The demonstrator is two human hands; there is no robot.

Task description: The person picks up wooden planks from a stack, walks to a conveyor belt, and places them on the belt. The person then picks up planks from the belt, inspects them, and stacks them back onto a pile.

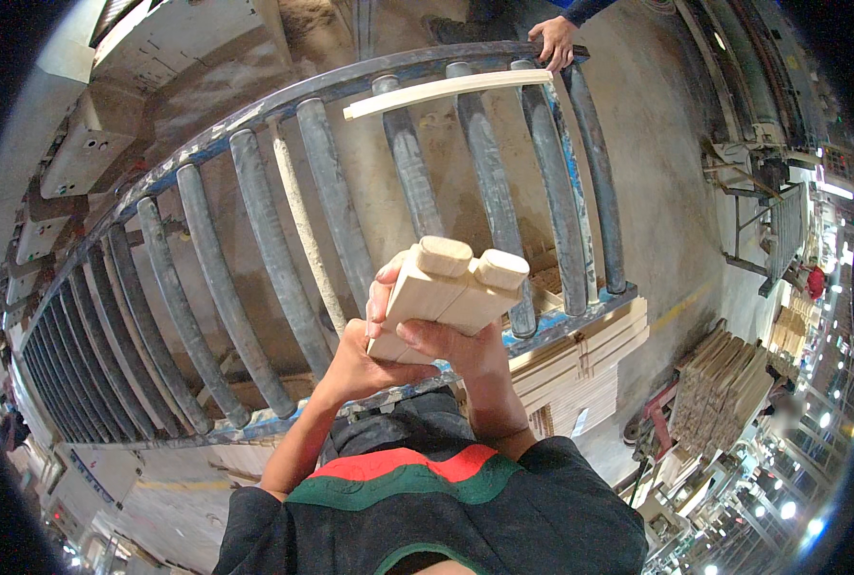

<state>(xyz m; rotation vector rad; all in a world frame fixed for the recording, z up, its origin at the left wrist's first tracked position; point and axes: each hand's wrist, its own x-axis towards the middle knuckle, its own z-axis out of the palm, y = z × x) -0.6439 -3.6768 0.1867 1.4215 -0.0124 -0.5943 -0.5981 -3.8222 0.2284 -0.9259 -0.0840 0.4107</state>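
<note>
- Two pale wooden pieces (438,305), side by side, rounded ends up, raised above the conveyor's near side.
- Left hand (355,359): wrapped about their left side, low down.
- Right hand (470,356): gripping from the right, thumb across the face.
- Beyond: roller conveyor (331,182); pale strip (455,91) across its far rollers.
- Co-worker's blue sleeve (588,10) near strip's right end.
- Stacked timber (580,355), near side, right.

I see blocks (441,292) between left hand (358,353) and right hand (470,353) | roller conveyor (269,228) ahead, leftward | strip (451,90) atop it, beyond | planks (618,333) right
</note>
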